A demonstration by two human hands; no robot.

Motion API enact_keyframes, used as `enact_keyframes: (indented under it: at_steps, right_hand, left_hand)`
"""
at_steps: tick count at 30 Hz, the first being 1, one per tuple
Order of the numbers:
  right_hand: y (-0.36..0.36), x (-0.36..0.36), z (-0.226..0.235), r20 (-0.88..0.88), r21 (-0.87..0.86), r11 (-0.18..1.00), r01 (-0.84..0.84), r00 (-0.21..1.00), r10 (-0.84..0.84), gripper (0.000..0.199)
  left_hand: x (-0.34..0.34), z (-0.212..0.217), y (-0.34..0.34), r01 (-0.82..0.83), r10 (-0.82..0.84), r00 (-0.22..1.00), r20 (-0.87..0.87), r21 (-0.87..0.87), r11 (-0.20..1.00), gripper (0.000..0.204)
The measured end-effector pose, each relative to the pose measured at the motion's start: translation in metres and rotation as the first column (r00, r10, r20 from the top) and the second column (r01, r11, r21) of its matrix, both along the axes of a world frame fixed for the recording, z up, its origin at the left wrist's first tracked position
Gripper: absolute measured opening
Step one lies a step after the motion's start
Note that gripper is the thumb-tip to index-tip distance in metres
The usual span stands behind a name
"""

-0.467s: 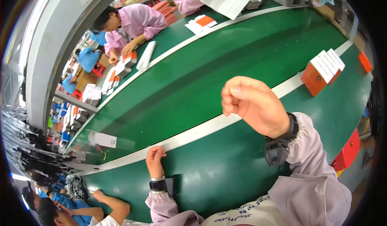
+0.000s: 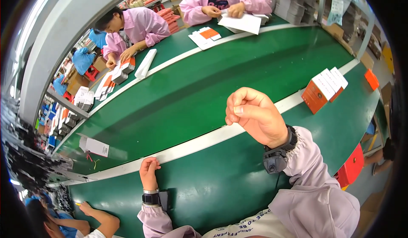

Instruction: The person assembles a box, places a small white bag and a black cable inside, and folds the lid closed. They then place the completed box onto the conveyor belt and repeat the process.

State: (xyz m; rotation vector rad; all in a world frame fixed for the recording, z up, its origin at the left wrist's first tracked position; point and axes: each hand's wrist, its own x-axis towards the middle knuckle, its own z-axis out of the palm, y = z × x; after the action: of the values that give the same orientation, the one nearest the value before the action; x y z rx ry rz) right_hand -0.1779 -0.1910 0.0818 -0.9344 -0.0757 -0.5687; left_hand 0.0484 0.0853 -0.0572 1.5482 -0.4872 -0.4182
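Note:
My right hand point(image 2: 257, 118) is raised above the white strip point(image 2: 212, 139) along the green belt. Its fingers are curled, thumb tip against them, and no object shows in it. My left hand point(image 2: 149, 172) is low by the same strip, fingers loosely curled together and nothing visible in them. Both wrists wear black straps, the right one carrying a small camera point(image 2: 275, 161). Nearest to my right hand, a row of orange-and-white boxes point(image 2: 318, 94) stands on the green table to the right. An open white carton point(image 2: 96, 146) lies on the belt at the left.
Across the green belt point(image 2: 182, 97), two people in pink handle white and orange cartons. A folded white sheet point(image 2: 145, 63) and a flat carton point(image 2: 205, 37) lie on the far side. A red stool point(image 2: 351, 166) stands at the right; another person's arm point(image 2: 100, 219) is at lower left.
My right hand's thumb and fingers have drawn closer together. The view has shifted, moving the scene left. Across the belt, a person has lowered a white sheet.

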Motion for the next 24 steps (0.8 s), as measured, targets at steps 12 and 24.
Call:
enact_keyframes:
  at_steps: [12,24]
  right_hand:
    - [-0.025,0.043,-0.114,-0.463,0.227,0.974,0.019,0.882,0.090,0.007]
    - [-0.034,0.040,-0.127,-0.337,0.279,0.960,0.025,0.938,0.074,0.009]
  left_hand:
    - [0.008,0.002,0.000,0.079,-0.079,0.997,-0.009,-0.049,0.996,0.008]
    - [0.010,0.004,0.003,0.137,-0.141,0.988,-0.069,-0.056,0.989,0.008]
